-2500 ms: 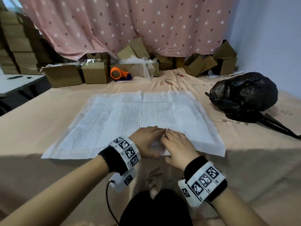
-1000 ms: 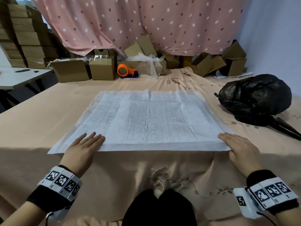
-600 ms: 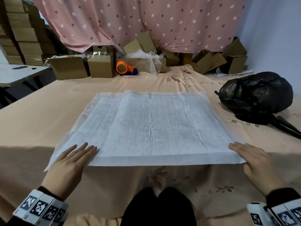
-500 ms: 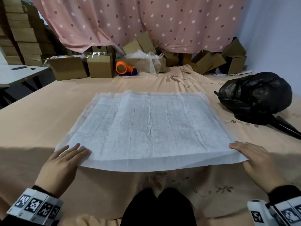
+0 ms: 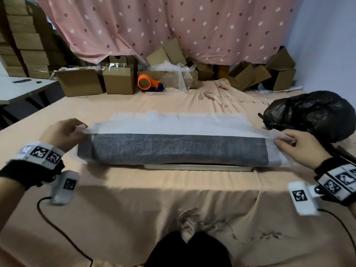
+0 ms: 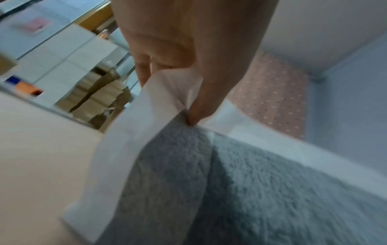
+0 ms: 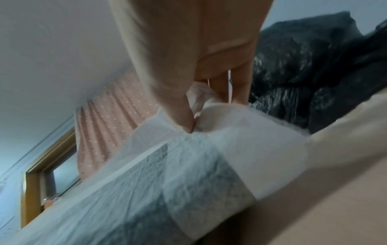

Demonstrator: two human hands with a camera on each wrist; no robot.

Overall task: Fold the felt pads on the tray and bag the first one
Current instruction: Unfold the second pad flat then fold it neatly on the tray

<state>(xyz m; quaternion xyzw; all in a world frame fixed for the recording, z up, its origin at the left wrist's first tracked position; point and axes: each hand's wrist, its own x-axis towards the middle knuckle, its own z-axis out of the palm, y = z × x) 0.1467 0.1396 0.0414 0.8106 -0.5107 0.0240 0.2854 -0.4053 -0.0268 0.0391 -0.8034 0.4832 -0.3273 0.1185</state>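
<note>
Nearest, the peach tablecloth [image 5: 173,205] is seen draped over the table edge. Just beyond it, a pale tray [image 5: 198,167] is glimpsed as a thin strip under the pad [image 5: 173,149]. The pad is lifted by its near edge and carried over toward the far side, so its grey underside is turned up and faces the camera, with white borders at either end.

At the left end, the pad's corner is pinched by the left hand [image 5: 63,134]; in the left wrist view the white border is seen clamped between thumb [image 6: 201,92] and fingers [image 6: 143,69]. At the right end, the other corner is gripped by the right hand [image 5: 302,149], the white edge bunched between thumb [image 7: 178,106] and fingers [image 7: 238,86] in the right wrist view.

Beyond the raised fold, the far white part of the pad is left lying flat. To the right, a black bag [image 5: 316,116] is sat close by the right hand. Farther back, cardboard boxes [image 5: 81,81], an orange tape dispenser [image 5: 147,84] and bubble wrap [image 5: 173,74] are lined up under a pink dotted curtain [image 5: 163,26].
</note>
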